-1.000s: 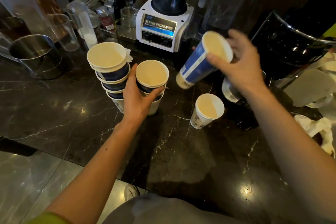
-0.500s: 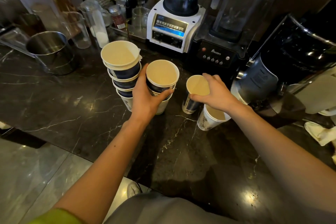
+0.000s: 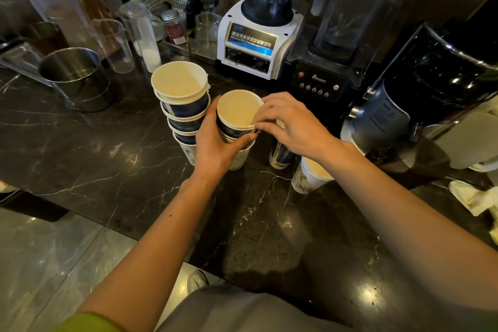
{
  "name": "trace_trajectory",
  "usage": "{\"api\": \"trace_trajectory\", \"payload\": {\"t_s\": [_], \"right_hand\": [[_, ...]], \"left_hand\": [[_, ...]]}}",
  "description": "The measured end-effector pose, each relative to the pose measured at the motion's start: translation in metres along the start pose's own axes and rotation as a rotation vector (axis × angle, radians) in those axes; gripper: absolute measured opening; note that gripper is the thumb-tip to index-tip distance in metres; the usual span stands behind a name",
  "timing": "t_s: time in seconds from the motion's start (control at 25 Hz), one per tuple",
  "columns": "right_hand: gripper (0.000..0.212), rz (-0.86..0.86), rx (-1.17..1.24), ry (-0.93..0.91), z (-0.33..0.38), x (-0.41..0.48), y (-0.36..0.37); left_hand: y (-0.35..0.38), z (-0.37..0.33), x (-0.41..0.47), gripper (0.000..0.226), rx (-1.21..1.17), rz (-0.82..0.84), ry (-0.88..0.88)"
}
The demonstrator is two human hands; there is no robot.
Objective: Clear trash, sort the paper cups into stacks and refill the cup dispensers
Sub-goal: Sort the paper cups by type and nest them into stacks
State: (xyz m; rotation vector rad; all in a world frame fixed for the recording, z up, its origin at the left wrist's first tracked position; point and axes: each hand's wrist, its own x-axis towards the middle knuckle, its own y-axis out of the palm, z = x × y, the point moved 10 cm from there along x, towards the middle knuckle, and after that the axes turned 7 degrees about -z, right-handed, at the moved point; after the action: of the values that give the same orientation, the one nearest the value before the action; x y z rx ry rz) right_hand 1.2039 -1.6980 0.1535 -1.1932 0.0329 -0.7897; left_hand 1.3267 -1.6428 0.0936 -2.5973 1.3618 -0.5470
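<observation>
Black marble counter (image 3: pixel 89 159) is crowding with blenders behind, its near edge staying bare. Left hand (image 3: pixel 215 140) is wrapping the shorter cup stack (image 3: pixel 237 118); right hand (image 3: pixel 291 124) is pinching its rim.

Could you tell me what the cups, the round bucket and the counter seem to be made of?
Cups: probably paper, with rolled white rims and matte cream insides. Round bucket: likely stainless steel, shiny and mirror-like. Counter: apparently polished dark marble or similar stone, white-veined and glossy.

Drinks bar of a café: marble bench (image 3: pixel 94 159) carrying two blenders (image 3: pixel 258 43), steel pot (image 3: pixel 76 77), measuring jugs (image 3: pixel 113 44) and paper cups (image 3: pixel 182 101).
</observation>
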Motion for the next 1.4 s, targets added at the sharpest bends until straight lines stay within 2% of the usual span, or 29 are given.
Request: {"api": "trace_trajectory", "payload": {"t_s": [0.16, 0.28, 0.44, 0.56, 0.64, 0.84, 1.12, 1.28, 1.4], "right_hand": [[0.009, -0.08, -0.148, -0.085, 0.006, 0.003, -0.007], [0.011, -0.308, -0.122, -0.064, 0.013, 0.005, -0.039], [0.01, -0.641, -0.102, 0.008, 0.013, -0.005, -0.124], [0.009, -0.765, -0.168, 0.053, 0.011, -0.036, -0.169], [0.009, -0.786, -0.244, 0.078, 0.009, -0.066, -0.187], [0.008, -0.648, -0.361, 0.148, -0.004, -0.121, -0.177], [0.009, -0.25, -0.315, 0.191, -0.036, -0.157, -0.083], [0.013, 0.005, -0.27, 0.276, -0.053, -0.169, -0.032], [0.017, 0.085, -0.229, 0.387, -0.065, -0.173, -0.02]], "left_hand": [[0.002, -0.002, 0.002, 0.092, -0.021, 0.02, 0.005], [0.004, 0.003, 0.003, 0.094, -0.012, 0.031, -0.006], [0.008, 0.007, 0.002, 0.095, 0.001, 0.028, -0.025], [0.005, 0.009, 0.002, 0.096, 0.006, 0.015, -0.033], [0.006, 0.011, 0.002, 0.096, 0.001, 0.014, -0.041], [0.008, 0.012, -0.001, 0.094, -0.024, 0.011, -0.019], [0.012, 0.017, -0.003, 0.103, -0.033, 0.049, -0.024], [0.016, 0.02, -0.01, 0.097, -0.006, 0.04, -0.015], [0.021, 0.023, -0.013, 0.09, -0.018, 0.055, -0.023]]}}
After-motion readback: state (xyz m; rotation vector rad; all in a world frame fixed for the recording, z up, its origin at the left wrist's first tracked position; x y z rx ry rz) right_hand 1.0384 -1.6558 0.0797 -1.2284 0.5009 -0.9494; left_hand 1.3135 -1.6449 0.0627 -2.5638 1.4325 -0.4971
